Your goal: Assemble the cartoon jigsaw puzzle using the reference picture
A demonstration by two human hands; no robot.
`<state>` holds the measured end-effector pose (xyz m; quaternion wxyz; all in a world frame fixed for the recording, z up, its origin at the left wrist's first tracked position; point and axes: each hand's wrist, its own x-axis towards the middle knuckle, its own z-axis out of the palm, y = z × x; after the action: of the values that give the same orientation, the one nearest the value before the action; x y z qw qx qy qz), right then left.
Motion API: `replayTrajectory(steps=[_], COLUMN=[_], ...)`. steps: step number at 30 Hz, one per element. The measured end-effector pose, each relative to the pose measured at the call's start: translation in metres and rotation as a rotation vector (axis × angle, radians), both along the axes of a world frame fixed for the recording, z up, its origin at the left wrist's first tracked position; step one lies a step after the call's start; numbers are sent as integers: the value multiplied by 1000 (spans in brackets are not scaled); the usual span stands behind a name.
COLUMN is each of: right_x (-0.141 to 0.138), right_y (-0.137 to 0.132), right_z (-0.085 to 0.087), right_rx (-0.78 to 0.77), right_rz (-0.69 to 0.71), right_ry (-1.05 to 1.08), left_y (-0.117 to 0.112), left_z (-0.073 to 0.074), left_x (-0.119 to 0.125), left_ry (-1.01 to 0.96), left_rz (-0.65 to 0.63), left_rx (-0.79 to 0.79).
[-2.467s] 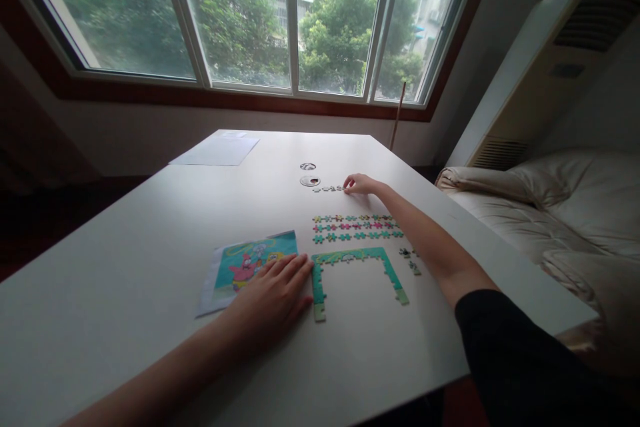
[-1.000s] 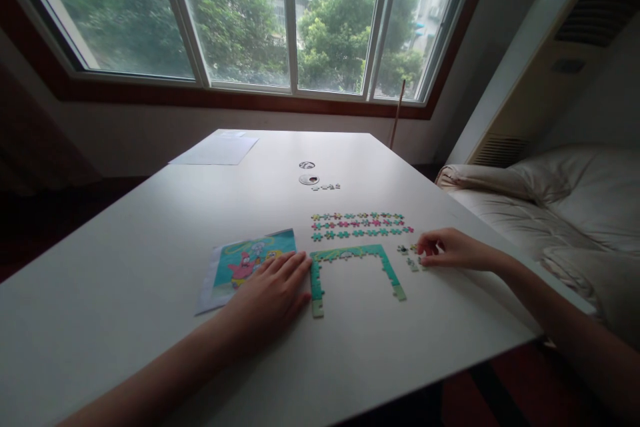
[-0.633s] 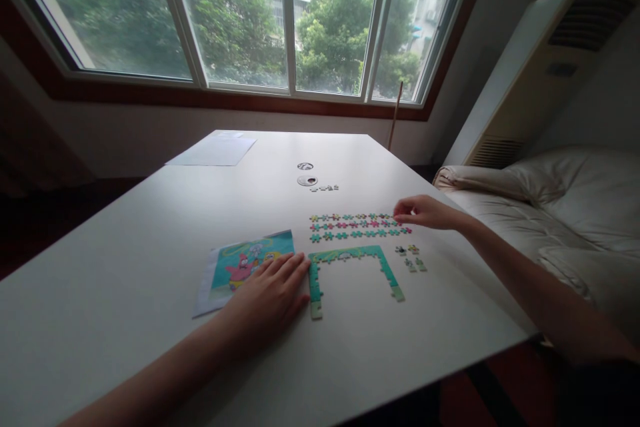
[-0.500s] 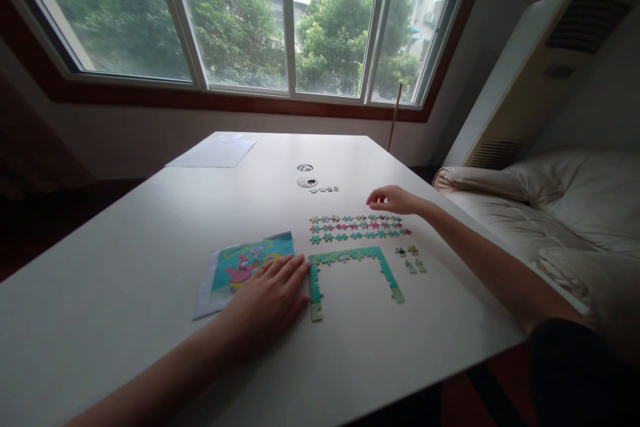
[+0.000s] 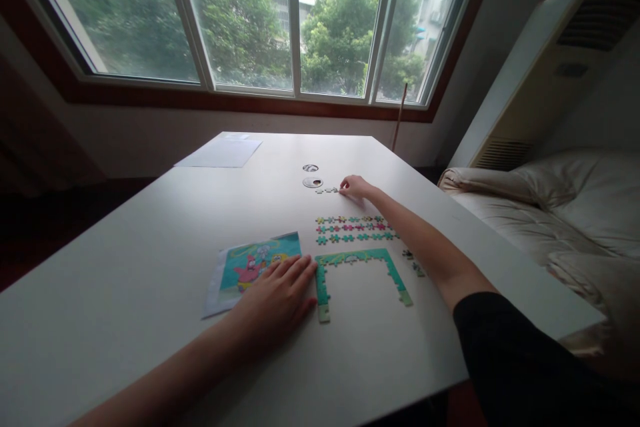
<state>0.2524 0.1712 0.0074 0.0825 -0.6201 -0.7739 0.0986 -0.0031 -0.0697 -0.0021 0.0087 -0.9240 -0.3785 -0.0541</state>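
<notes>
My left hand (image 5: 285, 287) lies flat with fingers stretched out, over the lower right of a cartoon picture sheet (image 5: 243, 267) and against the left side of a partly joined puzzle border (image 5: 355, 255). That green border has a top and two sides. Farther off, my right hand (image 5: 356, 188) is pinched at the right end of a short row of puzzle pieces (image 5: 329, 190); its fingertips partly hide the end piece there. Between the right hand and the border lie three rows of loose puzzle pieces (image 5: 349, 238), their right ends hidden by my forearm.
Two round items (image 5: 313, 183) sit beyond the short row. A few loose pieces (image 5: 417, 269) lie right of the border, partly under my forearm. White paper (image 5: 220, 153) rests at the table's far left. A padded sofa (image 5: 525, 200) stands to the right.
My right hand has reached forward and left, from above the right side of the rows to the short row's end. My left hand stays in place; the view has shifted slightly.
</notes>
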Motion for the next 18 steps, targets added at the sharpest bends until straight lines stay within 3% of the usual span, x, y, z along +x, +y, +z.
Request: replayTrajectory(steps=[6, 11, 14, 18], right_x=[12, 18, 26, 52], right_y=[-1, -22, -50, -114], right_z=[7, 12, 20, 35], right_rx=[-173, -175, -155, -220], right_rz=[-31, 15, 80, 199], right_ry=[81, 198, 276, 351], left_y=[1, 1, 0, -1], left_z=[-2, -1, 0, 4], left_x=[-1, -1, -1, 0], left_ry=[-9, -3, -7, -6], left_rz=[-9, -1, 3, 9], left_rx=[5, -3, -6, -26])
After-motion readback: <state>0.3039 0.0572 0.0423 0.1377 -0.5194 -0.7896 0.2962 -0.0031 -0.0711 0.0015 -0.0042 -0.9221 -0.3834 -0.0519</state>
